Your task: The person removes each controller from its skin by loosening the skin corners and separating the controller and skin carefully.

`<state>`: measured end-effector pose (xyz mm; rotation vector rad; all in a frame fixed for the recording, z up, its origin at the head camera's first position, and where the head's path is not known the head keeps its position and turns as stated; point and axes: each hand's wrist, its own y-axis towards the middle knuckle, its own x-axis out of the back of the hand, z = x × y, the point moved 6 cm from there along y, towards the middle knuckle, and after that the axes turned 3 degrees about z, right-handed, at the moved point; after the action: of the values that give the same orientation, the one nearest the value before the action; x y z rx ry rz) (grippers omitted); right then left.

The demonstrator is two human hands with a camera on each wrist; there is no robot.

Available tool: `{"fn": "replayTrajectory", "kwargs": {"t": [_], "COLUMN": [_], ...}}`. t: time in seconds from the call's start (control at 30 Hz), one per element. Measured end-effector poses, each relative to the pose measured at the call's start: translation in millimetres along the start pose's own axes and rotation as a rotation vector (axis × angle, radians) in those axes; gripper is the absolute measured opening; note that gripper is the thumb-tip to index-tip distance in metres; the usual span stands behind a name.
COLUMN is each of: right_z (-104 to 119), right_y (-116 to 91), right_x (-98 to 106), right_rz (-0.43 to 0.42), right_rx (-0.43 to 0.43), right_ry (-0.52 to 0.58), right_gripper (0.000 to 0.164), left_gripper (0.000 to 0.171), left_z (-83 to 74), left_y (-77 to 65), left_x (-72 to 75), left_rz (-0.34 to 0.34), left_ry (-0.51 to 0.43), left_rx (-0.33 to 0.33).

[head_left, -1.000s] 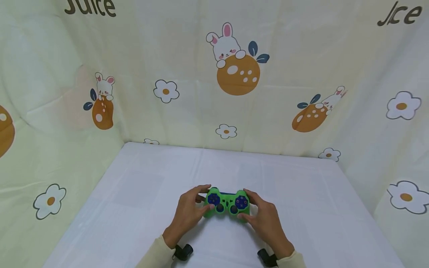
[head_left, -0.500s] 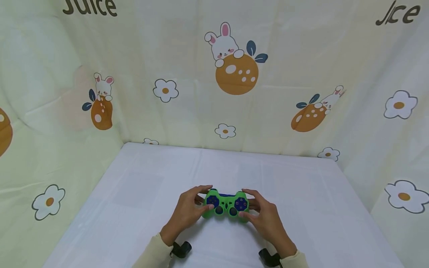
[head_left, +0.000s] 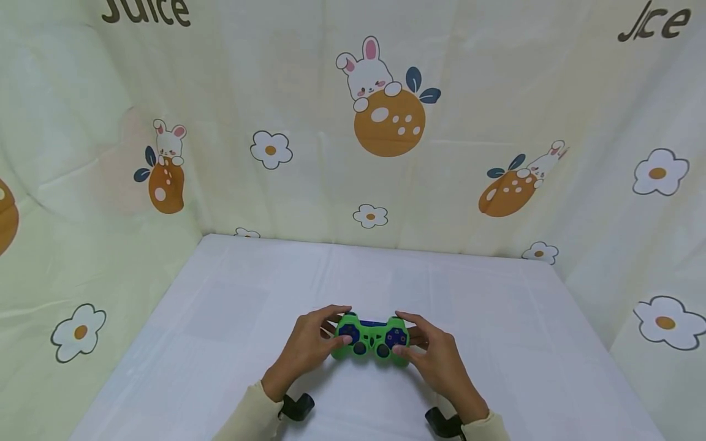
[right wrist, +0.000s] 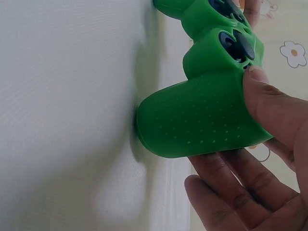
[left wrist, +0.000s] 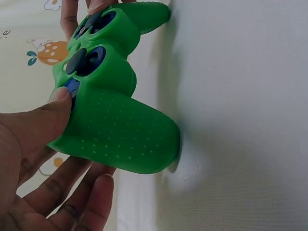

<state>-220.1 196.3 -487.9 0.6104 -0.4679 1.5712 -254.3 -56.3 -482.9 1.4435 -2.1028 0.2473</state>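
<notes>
A game controller [head_left: 372, 334] in a green cover, with dark blue button areas and dark thumbsticks, is held between both hands near the front of the white table. My left hand [head_left: 309, 343] grips its left side, thumb on the blue directional pad and a finger along the top edge. On the other side my right hand [head_left: 436, 355] pinches it, thumb by the face buttons and index finger at the upper shoulder. Both wrist views show the dotted grip ends [left wrist: 120, 134] touching or nearly touching the table, with the face tilted up.
The white cloth-covered table [head_left: 358, 275] extends behind and to both sides of the controller. A cream curtain [head_left: 309, 73] printed with rabbits, oranges and flowers encloses the back and sides. Each wrist carries a dark camera mount [head_left: 298, 407].
The controller has tipped slightly, its top edge showing more of the blue strip, and it sits a little lower in view. Both hands keep their hold.
</notes>
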Motion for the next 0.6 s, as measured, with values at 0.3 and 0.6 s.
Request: {"fn": "replayTrajectory", "kwargs": {"t": [0.3, 0.6], "right_z": [7, 15], "right_y": [1, 4], "right_x": [0, -3], "right_rz": [-0.049, -0.118], "right_rx": [0.057, 0.144], "right_ry": [0.041, -0.011], "right_gripper": [0.073, 0.075], "left_gripper": [0.055, 0.057], "left_z": [-4.9, -7.4], "left_y": [-3.4, -6.6], "left_x": [6.5, 12.2], "left_rz": [-0.076, -0.153], "left_ry": [0.014, 0.049], "left_rx": [-0.004, -0.022]}}
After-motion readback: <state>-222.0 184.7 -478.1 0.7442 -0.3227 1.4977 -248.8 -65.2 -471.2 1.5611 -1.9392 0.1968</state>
